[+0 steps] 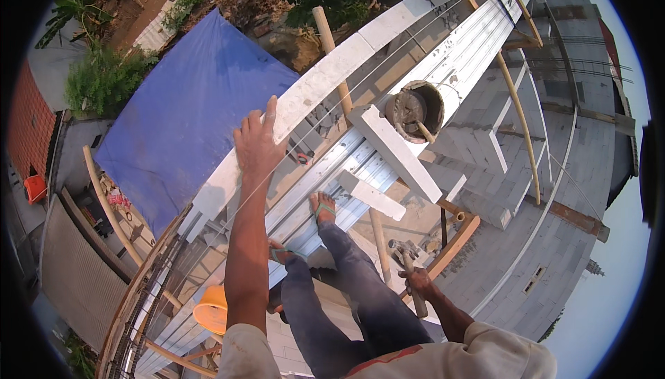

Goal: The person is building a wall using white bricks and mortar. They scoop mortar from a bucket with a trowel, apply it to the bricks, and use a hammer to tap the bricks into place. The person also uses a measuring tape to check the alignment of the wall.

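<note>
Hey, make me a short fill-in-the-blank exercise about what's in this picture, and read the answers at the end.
1. The right hand grips a hammer by its ____, not its head.
2. The left hand rests on the pale block wall, on the picture's ____ side of the mortar-stained bucket.
3. The spread tarp is coloured ____.

Missing words: handle; left; blue.

The block wall point(320, 81) is whitish grey, the hammer handle point(420, 304) tan, the tarp point(201, 109) blue, the planks point(318, 177) silver-striped.
</note>
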### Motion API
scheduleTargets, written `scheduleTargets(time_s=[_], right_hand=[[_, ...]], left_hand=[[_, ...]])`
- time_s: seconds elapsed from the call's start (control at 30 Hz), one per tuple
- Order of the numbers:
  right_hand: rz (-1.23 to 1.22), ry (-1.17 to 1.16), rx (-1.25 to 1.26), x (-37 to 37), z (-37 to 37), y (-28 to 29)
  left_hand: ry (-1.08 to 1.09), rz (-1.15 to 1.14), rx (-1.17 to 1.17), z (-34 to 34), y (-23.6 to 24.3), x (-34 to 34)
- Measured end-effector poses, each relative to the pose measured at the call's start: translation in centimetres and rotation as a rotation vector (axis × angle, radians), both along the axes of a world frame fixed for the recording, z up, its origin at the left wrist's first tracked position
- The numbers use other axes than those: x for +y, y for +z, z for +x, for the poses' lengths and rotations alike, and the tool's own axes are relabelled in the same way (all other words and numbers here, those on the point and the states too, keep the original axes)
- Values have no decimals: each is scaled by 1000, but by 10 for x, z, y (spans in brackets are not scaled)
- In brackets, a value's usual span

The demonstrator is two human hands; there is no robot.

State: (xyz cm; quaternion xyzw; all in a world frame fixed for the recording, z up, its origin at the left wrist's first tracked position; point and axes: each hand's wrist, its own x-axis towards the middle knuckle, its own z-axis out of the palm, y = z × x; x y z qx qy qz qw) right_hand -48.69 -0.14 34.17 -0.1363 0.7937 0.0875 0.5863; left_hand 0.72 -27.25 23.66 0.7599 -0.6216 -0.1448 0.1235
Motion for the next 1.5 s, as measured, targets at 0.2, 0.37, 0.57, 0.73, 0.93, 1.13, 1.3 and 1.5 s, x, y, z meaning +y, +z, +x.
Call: scheduleTargets(time_s=[0.2,0.37,0.57,0.73,0.93,1.13,1.3,1.5], right_hand=[[56,57,-25,2,11,-25],[-69,-3,-99,-18,24,-77],[-282,370,40,-99,43,-173],[-425,456,35,-138,14,-259],[-495,391,-20,-158,-4,-261],[-604,652,30,-208,-22,-352],[-772,1082,43,-227,-22,-445],[-868,1140,32,-214,-34,-507]], left_hand=[[-27,-70,21,1,-5,1],[-122,-235,117,7,-7,5],[-233,-470,73,-13,2,38],[-394,-167,391,-61,-51,136],[-317,404,507,-44,-179,250],[-466,446,572,-23,-259,246],[-774,224,240,-13,-292,216],[-751,283,179,0,-290,198]])
